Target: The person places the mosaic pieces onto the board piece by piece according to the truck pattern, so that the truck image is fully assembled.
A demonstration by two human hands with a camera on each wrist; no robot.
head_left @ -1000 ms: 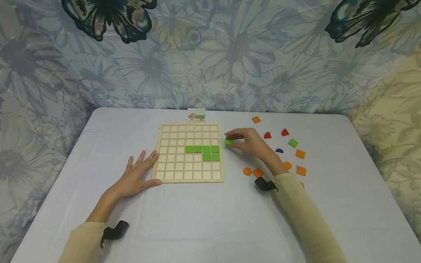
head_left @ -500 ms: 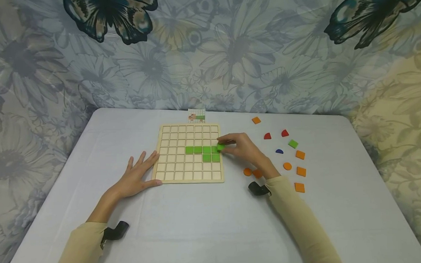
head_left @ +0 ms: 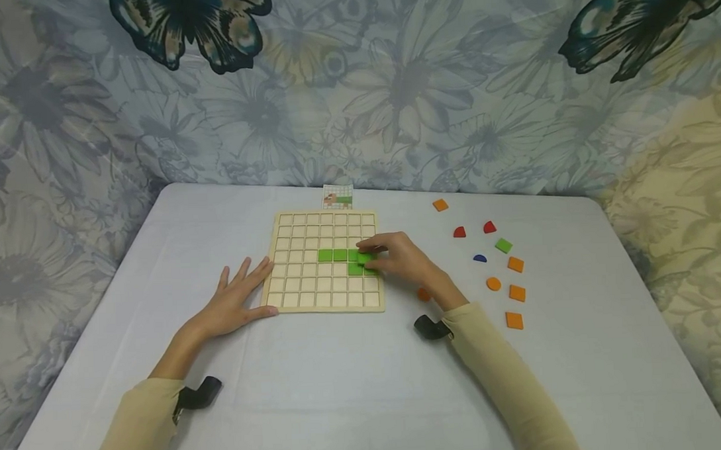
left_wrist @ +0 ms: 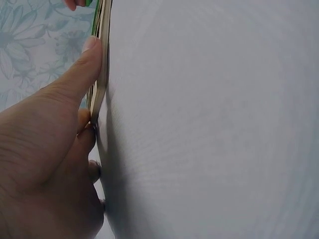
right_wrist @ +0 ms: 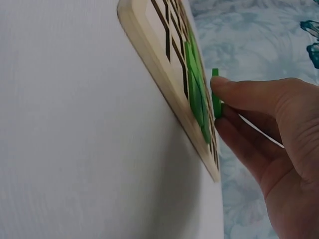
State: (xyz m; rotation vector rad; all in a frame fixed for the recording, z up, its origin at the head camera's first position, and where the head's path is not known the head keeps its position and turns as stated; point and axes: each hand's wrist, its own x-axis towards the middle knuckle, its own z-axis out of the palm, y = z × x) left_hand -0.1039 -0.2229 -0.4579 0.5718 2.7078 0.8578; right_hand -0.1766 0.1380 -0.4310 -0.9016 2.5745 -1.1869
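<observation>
- Green tile (head_left: 364,258) is pinched between thumb and fingers of the right hand (head_left: 400,255), just above the grid board (head_left: 297,285), near its right edge.
- Left edge of the board is touched by the left hand (head_left: 229,307), its fingers spread wide.
- More green tiles (head_left: 326,255) are set in the board's cells.
- Loose pieces (head_left: 517,293) are scattered on the bench (head_left: 318,385) to the right.

Left fingers (left_wrist: 85,65) touching board (left_wrist: 105,30), white tabletop (left_wrist: 209,119)

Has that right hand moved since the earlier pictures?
Yes: the right hand has moved leftward, from beside the gridded board to partly over its right side.
</observation>
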